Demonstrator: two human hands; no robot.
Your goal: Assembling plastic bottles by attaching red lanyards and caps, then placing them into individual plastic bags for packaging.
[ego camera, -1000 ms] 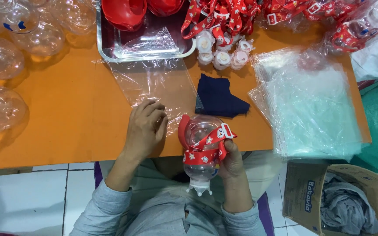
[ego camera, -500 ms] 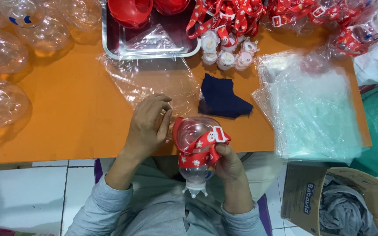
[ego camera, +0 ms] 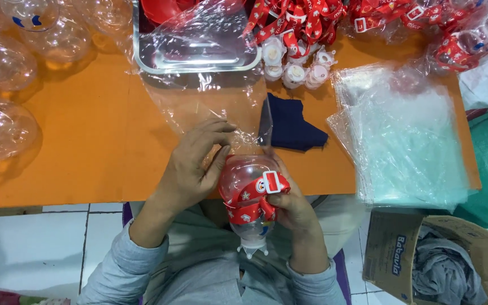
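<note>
Cardboard box (ego camera: 393,254), brown with a printed label on its side, sat on the floor at four o'clock, grey cloth (ego camera: 444,271) stuffed inside. Above it, at three o'clock, a stack of clear plastic bags (ego camera: 408,141) lay flat on the orange tabletop (ego camera: 86,141). A steel tray (ego camera: 199,59) under crinkled film stood at twelve o'clock, with white caps (ego camera: 295,65) just beside it and red patterned straps (ego camera: 312,17) heaped behind. Clear round bottles (ego camera: 7,101) crowded the nine-to-eleven o'clock edge. A dark blue cloth (ego camera: 292,124) lay near the middle.

The clear bottle with a red strap (ego camera: 252,200) was held just off the tabletop's near edge, over the person's lap. Its long axis ran from twelve to six o'clock, the white legged cap pointing down toward six. The right hand (ego camera: 292,206) clasped it from the three o'clock side, fingers clenched over the strap and its white buckle. The left hand (ego camera: 190,169) rested at nine o'clock, thumb against the bottle's dome, its fingers (ego camera: 216,130) pinching the edge of a clear plastic bag (ego camera: 221,107) that spread toward twelve o'clock.
</note>
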